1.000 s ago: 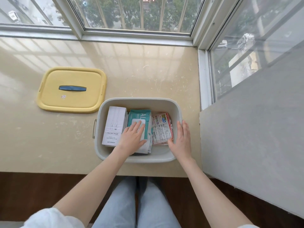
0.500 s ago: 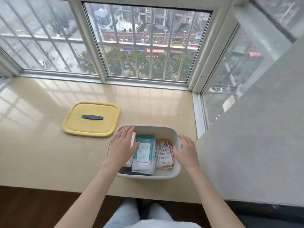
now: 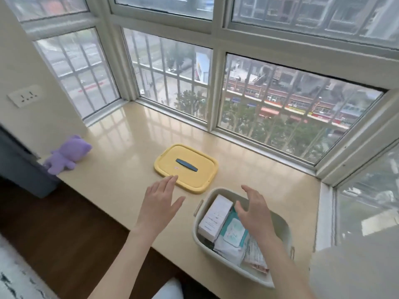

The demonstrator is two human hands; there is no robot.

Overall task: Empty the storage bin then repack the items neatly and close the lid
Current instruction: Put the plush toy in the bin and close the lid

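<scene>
A grey storage bin (image 3: 280, 225) stands on the beige window ledge at the right, lid off. Inside lie a white box (image 3: 214, 217), a teal wipes pack (image 3: 234, 230) and a printed sachet (image 3: 255, 257), side by side. The yellow lid (image 3: 194, 178) with a dark blue handle lies flat on the ledge, up and left of the bin. My left hand (image 3: 160, 201) hovers open over the ledge, fingertips at the lid's near edge. My right hand (image 3: 255, 212) hovers open above the bin, holding nothing.
A purple plush toy (image 3: 67, 155) lies at the ledge's far left end, beside a dark grey cabinet (image 3: 19, 167). Barred windows enclose the ledge at the back and right. A wall socket (image 3: 26, 96) sits on the left wall. Dark wood floor lies below the ledge.
Both hands have lifted off the bin and its contents. My left hand moved left toward the yellow lid. The view swung up and to the left.
</scene>
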